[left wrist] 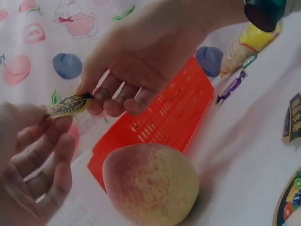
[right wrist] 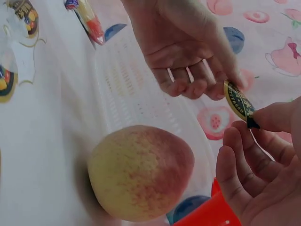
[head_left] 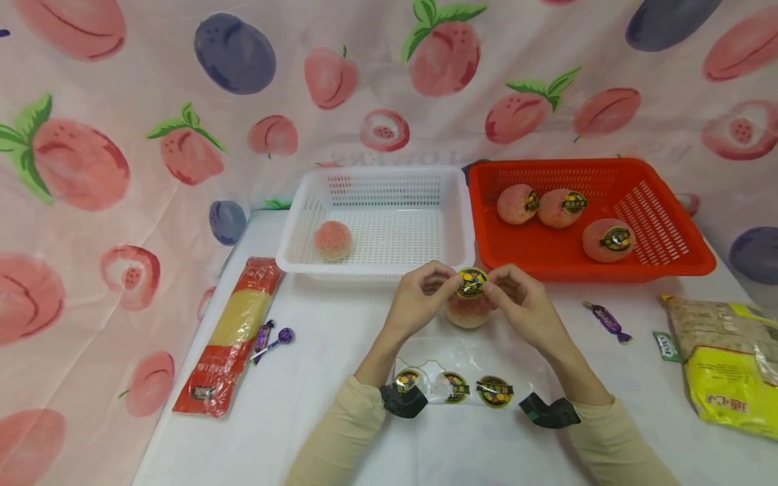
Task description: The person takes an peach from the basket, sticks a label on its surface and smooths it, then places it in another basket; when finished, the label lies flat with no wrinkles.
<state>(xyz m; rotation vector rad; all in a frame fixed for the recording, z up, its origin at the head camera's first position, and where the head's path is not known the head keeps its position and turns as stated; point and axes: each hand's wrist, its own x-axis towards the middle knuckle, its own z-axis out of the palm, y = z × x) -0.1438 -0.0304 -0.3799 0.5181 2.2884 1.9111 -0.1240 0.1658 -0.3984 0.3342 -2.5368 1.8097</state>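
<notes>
Between both hands, above a peach (head_left: pixel 467 314), is a round black-and-gold sticker (head_left: pixel 471 282). My left hand (head_left: pixel 422 297) pinches its left edge between thumb and forefinger, while the right hand (head_left: pixel 521 301) pinches the opposite edge the same way. Both wrist views show the sticker raised over the peach (left wrist: pixel 150 183), which stands on the white table with no finger on it. Close to my wrists lies a clear sheet (head_left: pixel 474 354) bearing several more round stickers (head_left: pixel 495 391).
A white basket (head_left: pixel 377 268) holds one peach (head_left: pixel 333 240); the red basket (head_left: pixel 583 271) holds 3 stickered peaches (head_left: pixel 608 240). At left lie a red-and-yellow packet (head_left: pixel 231 337) and a lollipop (head_left: pixel 286 335). A purple-wrapped candy (head_left: pixel 608 322) and a yellow bag (head_left: pixel 729 378) lie at right.
</notes>
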